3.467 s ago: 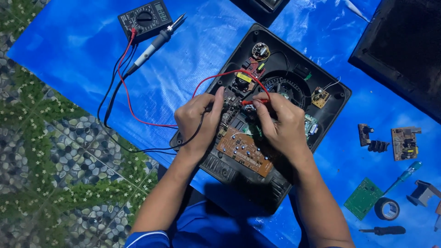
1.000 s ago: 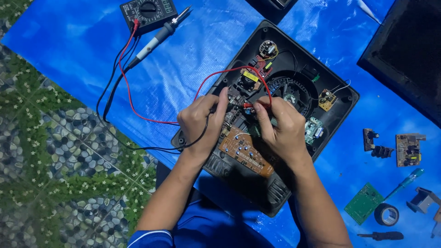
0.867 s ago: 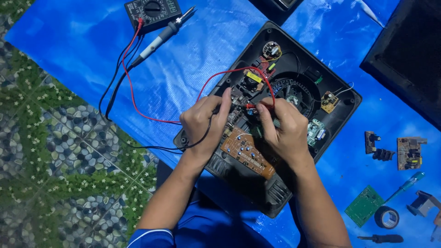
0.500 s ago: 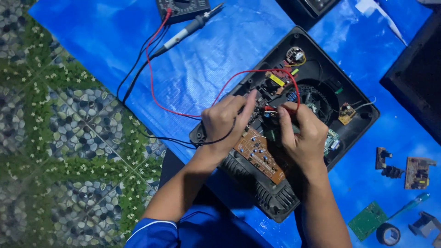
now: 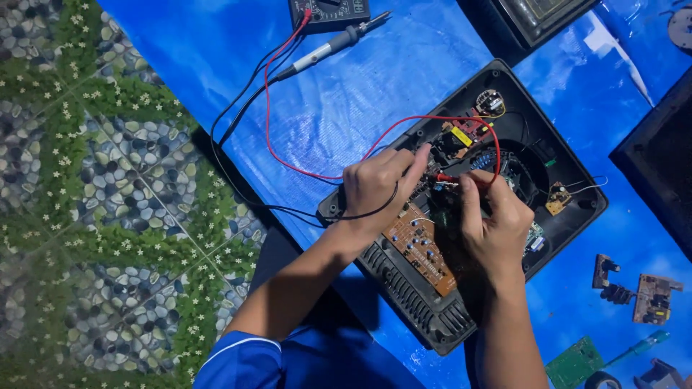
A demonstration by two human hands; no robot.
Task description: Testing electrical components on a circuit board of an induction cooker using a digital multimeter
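Note:
An open black appliance case [image 5: 577,189] lies on a blue tarp [image 5: 375,86], showing a brown circuit board [image 5: 419,248] and a round coil area. My left hand [image 5: 376,189] rests on the board's upper end, closed on a black probe whose black lead [image 5: 238,122] runs out under the palm. My right hand [image 5: 497,225] pinches a red probe, its tip on the components beside the left fingers. The red lead [image 5: 268,108] loops back to a black multimeter [image 5: 328,10] at the top edge.
A soldering iron [image 5: 330,47] lies by the multimeter. Small loose boards [image 5: 652,298], a green board [image 5: 573,361], a screwdriver [image 5: 638,347] and a tape roll [image 5: 602,380] sit at lower right. Dark panels [image 5: 659,158] stand at right and top. Pebble-patterned floor [image 5: 86,187] borders the tarp.
The view has shifted, so everything sits further right in the frame and the multimeter is nearly cut off at the top. Both hands stay on the board with the probes.

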